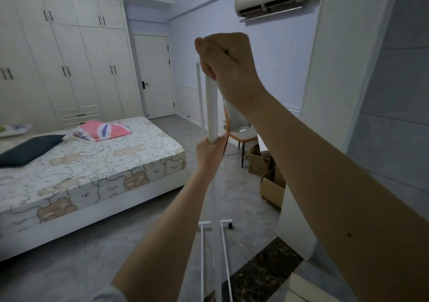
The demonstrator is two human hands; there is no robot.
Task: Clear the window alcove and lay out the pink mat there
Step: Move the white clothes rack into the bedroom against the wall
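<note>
The white rack stands upright near the bed. Both hands grip its post, right hand on top, left hand lower. It looks light, stiff and tippy, so hold it high.

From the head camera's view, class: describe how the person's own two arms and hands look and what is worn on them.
Both forearms are bare. The left hand shows no ring, watch or glove, and a pale grey sleeve edge shows near that elbow. The right hand is also unadorned; a small dark mole marks that forearm.
</note>
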